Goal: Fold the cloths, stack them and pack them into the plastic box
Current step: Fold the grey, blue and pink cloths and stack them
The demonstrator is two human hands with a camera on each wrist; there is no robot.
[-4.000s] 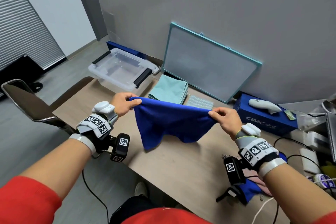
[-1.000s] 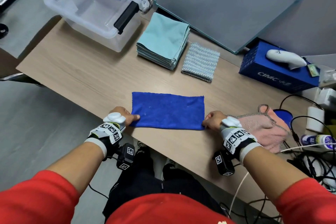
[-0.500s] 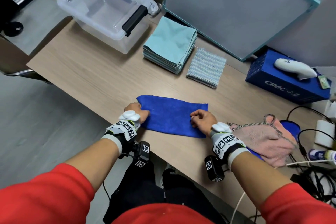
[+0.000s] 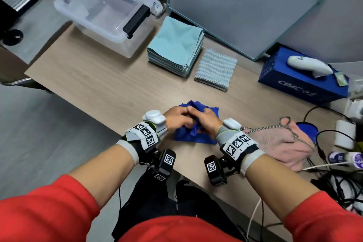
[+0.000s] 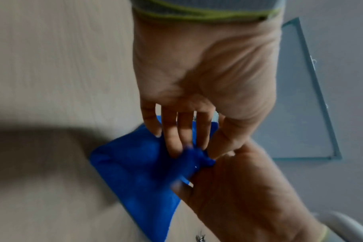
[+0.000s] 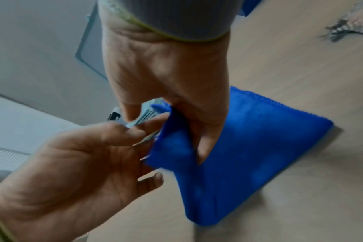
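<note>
Now, reading from the left, the clear plastic box (image 4: 102,9) sits at the far left of the counter (image 4: 94,88), lid off and with no cloth inside that we can see. Next along lies the stack of teal cloths (image 4: 176,45), already folded, with a folded ribbed cloth (image 4: 216,69) just beside it on the right. In front of these, near the counter's front edge, is the blue cloth (image 4: 198,139). A second ago it lay flat as a long rectangle with one hand at each short end; now the two ends have been brought together over its middle, so we judge the second fold to be under way and not yet pressed flat. Our left hand (image 4: 177,117) pinches a bunched end of the blue cloth between thumb and fingertips, as the left wrist view shows. Our right hand (image 4: 204,119) touches it, fingers curled into a raised fold of the same cloth. Further right, a pink cloth (image 4: 279,141) lies crumpled and unfolded, with a blue carton (image 4: 294,84) behind it. Once this fold is laid down and smoothed, the blue cloth should be ready to join the folded ones; nothing is packed yet.
</note>
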